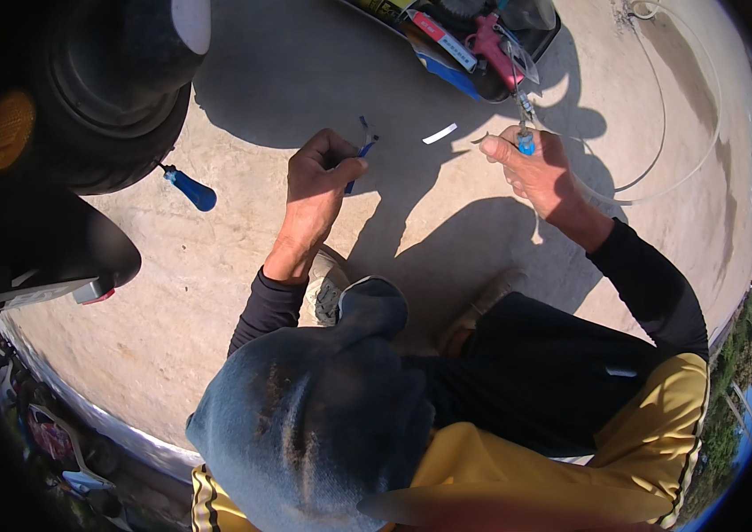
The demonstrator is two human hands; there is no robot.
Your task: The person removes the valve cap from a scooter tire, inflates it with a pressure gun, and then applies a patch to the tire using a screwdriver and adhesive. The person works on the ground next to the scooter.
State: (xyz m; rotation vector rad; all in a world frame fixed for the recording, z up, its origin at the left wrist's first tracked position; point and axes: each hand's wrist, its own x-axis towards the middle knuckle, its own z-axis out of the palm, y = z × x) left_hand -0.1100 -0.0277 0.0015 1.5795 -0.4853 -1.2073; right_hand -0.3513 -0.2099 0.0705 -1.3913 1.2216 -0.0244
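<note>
My left hand (pixel 315 177) is closed around a slim blue stick-like tool (pixel 363 152); small dark bits show at its upper end. Between the thumb and fingers of my right hand (pixel 537 173) sticks out a small dark strip (pixel 480 139). Right against that hand is a blue hose fitting (pixel 526 142), in line with a pink air gun (pixel 497 55); whether the fingers touch it I cannot tell. On the concrete between my hands lies a short white strip (pixel 440 134).
At the left, a blue-handled tool (pixel 190 189) sticks out of a black tyre (pixel 119 160), near an orange reflector (pixel 9 130). A black tray (pixel 557 35) of tools and packets stands at the top. A clear hose (pixel 714 106) loops over the ground at right.
</note>
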